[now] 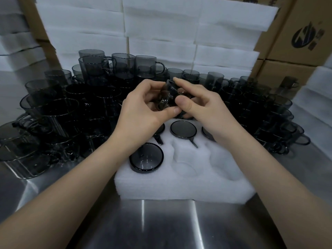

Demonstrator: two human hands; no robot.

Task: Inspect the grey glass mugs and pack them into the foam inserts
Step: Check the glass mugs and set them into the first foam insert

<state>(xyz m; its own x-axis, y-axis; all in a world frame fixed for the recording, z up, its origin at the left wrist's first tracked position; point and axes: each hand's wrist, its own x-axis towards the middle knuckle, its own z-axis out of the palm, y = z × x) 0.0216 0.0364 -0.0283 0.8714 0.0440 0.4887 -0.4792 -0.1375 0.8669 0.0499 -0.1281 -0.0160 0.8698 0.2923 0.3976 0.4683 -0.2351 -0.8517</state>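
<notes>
My left grip (143,106) and right grip (203,105) both pinch one mug (169,95). I'd rotate it slowly, check for chips, then seat it at 6 o'clock in the foam insert (188,187).

My table (170,229) was shiny stainless steel with streaky reflections, and brown cardboard boxes (294,56) with a dark round logo sat stacked at the back right.
</notes>
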